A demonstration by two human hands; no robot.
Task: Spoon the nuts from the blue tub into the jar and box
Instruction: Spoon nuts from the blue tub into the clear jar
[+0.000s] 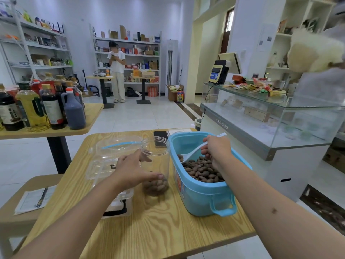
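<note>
The right hand (214,148) grips a white spoon (194,151) dipped into the nuts (201,170) in the blue tub (203,195). The left hand (134,171) clasps the clear jar (155,146) beside the clear box (104,165) on the worktop (158,230).

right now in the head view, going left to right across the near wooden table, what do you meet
clear box → left hand → jar → blue tub, with the right hand holding the white spoon over the nuts
</note>
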